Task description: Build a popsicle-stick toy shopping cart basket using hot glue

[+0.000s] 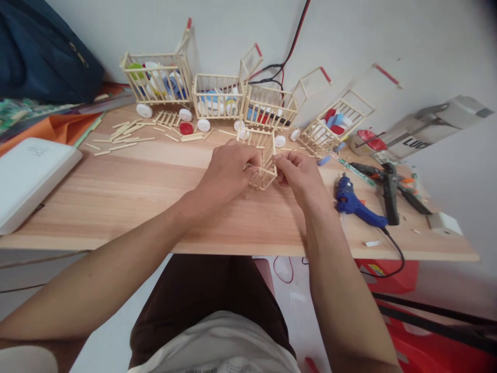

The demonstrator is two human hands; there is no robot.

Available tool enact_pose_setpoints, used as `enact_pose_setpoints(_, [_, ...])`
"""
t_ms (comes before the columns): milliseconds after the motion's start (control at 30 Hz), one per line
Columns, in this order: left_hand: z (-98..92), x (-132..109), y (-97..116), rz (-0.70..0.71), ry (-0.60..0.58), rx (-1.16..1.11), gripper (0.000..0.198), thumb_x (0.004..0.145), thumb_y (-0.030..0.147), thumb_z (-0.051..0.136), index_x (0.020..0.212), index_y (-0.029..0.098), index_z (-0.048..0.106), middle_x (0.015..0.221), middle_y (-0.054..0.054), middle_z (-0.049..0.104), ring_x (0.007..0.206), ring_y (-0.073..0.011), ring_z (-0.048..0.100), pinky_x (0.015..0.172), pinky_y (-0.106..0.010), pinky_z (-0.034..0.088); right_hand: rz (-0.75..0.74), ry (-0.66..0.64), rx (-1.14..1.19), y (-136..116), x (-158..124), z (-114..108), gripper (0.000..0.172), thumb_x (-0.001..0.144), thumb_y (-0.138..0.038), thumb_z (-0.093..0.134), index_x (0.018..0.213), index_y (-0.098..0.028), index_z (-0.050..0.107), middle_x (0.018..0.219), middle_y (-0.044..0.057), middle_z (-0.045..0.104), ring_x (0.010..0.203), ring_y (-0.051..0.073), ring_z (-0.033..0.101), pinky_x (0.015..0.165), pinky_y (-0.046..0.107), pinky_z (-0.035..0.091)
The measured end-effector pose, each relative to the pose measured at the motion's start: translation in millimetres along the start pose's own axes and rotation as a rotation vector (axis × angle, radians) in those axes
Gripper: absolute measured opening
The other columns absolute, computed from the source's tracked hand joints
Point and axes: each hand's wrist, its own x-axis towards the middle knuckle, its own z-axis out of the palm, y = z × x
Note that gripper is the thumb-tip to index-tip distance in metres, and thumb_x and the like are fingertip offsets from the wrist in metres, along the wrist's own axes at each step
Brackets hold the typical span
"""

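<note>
A small open basket frame of thin wooden sticks [264,180] is held between my two hands over the wooden table. My left hand [235,165] grips it from the left, thumb and fingers closed on its near left side. On the right, my right hand [297,168] pinches at the frame's right edge; whether a loose stick is also between those fingertips I cannot make out. Right behind the frame stand stick-built miniature shopping carts, among them one cart [219,83] with white wheels and coloured caps inside. Part of the frame is hidden by my fingers.
Loose cut sticks [124,135] and a red bottle cap [186,128] lie at the back left. A blue glue gun [357,202] with its cable rests at right, near black pliers-like tools [390,191]. A white box [34,176] stands at left; the table's front edge [233,254] is close.
</note>
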Motion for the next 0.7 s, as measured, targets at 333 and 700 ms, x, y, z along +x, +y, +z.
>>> enact_pose_setpoints(333, [-2.6,-3.0,-0.1,0.044,0.006,0.006,0.014,0.076,0.012,0.054,0.068,0.021,0.062,0.074,-0.002,0.066,0.081,-0.0217,0.058,0.074,-0.037,0.042,0.008,0.001,0.018,0.3,3.9,1.9,0.026,0.08,-0.022,0.06,0.055,-0.022,0.051,0.045,-0.004,0.048,0.041,0.009,0.043,0.042,0.024,0.031])
enact_pose_setpoints(700, [-1.8,-3.9,-2.5,0.055,0.017,0.029,0.014,0.076,0.012,0.054,0.066,0.02,0.06,0.072,-0.002,0.064,0.081,-0.0218,0.058,0.075,-0.037,0.042,0.009,0.0,0.007,2.5,5.1,3.2,0.024,0.08,-0.024,0.061,0.058,-0.022,0.052,0.046,-0.004,0.049,0.042,0.01,0.045,0.044,0.024,0.037])
